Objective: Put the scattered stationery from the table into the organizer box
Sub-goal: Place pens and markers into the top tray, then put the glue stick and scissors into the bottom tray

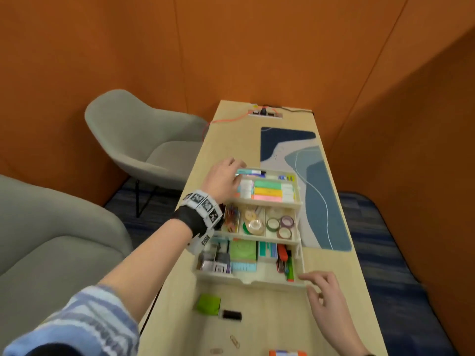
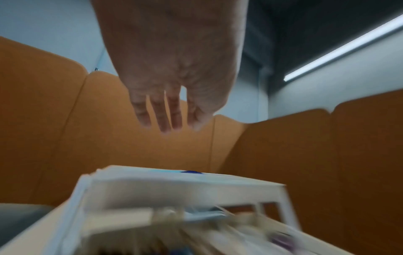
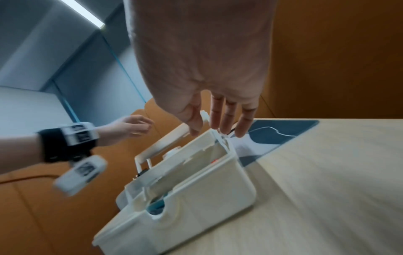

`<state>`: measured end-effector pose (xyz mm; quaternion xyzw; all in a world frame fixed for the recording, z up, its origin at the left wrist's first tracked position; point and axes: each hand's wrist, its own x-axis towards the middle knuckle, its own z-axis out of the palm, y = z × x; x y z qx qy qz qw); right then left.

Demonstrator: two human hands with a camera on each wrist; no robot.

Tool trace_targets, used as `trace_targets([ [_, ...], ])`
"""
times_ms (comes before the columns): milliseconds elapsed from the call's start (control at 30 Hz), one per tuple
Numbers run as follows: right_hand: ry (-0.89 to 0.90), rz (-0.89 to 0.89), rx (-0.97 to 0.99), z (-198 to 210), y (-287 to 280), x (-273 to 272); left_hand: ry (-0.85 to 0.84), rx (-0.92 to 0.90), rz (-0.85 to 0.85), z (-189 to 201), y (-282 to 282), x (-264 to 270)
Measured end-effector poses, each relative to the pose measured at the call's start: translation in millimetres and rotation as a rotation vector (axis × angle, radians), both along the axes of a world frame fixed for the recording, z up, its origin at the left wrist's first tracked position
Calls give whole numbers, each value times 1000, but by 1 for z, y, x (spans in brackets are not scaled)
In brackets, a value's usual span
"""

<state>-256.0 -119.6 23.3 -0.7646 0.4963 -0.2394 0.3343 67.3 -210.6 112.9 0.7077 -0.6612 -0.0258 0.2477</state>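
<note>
A cream three-tier organizer box (image 1: 257, 281) stands unfolded in the middle of the wooden table (image 1: 272, 319), its trays full of sticky notes, tape rolls and clips. My left hand (image 1: 223, 176) hovers over the far left corner of the top tier, beside a teal-and-white marker (image 1: 250, 172). In the left wrist view its fingers (image 2: 165, 110) are straight and hold nothing above the box (image 2: 174, 182). My right hand (image 1: 321, 291) is at the front right corner of the bottom tier, fingers (image 3: 218, 120) straight, tips at the box (image 3: 196, 198) rim. A green sticky pad (image 1: 208, 304), a black item (image 1: 231, 315) and a paper clip (image 1: 234, 341) lie loose in front.
A blue patterned desk mat (image 1: 316, 188) lies right of the box, partly under it. A power strip (image 1: 264, 113) with an orange cable sits at the far end. An orange-and-white item (image 1: 288, 353) lies at the near edge. Grey chairs (image 1: 144, 140) stand left; orange walls enclose the table.
</note>
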Motion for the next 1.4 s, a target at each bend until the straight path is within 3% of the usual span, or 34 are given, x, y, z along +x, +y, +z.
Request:
trace_targets([
  [100,57,-28,79,-11,12,-14,113,-93,-61,-22,72,-38],
  [267,123,-42,170,-34,35,-38,284,274,-167,-87,190,-90],
  [367,217,-43,212,-42,52,-55,263,400,-148,-128,238,-92],
  [500,433,39,112,-49,77,-61,221,502,-110,-155,276,-86],
  [633,588,242,20,-56,93,-32,246,506,-57,-160,289,-82],
  [833,733,284,5,-65,77,-7,280,448,23,-151,293,-75],
  [1000,336,382,-38,-24,44,27,309,436,104,-148,303,-59],
  [1100,255,287,-171,-2,6,61,312,435,117,-148,307,-56],
  [1200,343,178,-89,-4,-32,88,305,437,120,-150,305,-58],
  [1300,545,306,54,-17,-50,110,296,442,108,-151,302,-62],
  [1400,601,380,113,-31,-56,125,289,454,102,-152,297,-64],
])
